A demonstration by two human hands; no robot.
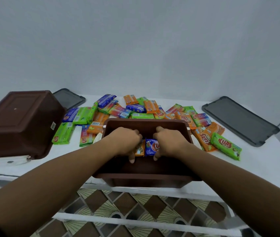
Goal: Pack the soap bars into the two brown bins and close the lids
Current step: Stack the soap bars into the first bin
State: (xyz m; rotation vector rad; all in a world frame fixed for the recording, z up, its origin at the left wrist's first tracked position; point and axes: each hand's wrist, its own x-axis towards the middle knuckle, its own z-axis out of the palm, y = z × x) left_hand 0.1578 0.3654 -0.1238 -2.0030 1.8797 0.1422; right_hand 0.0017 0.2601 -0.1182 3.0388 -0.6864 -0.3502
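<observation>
My arms reach fwd into the bin (pixel 146 120), brown rectangular plastic, at the table (pixel 238 170) near edge. L hand (pixel 127 141) grips orange bar (pixel 140 149), R hand (pixel 170 141) grips blue bar (pixel 150 147); glossy wrappers, touching, inside bin.

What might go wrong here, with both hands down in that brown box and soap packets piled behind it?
1. The open brown bin sits at the near edge of the table and seems to overhang it; the left hand and right hand pressing down might tip it.
2. The orange bar and blue bar are held upright; let go, they may topple and pack badly.
</observation>
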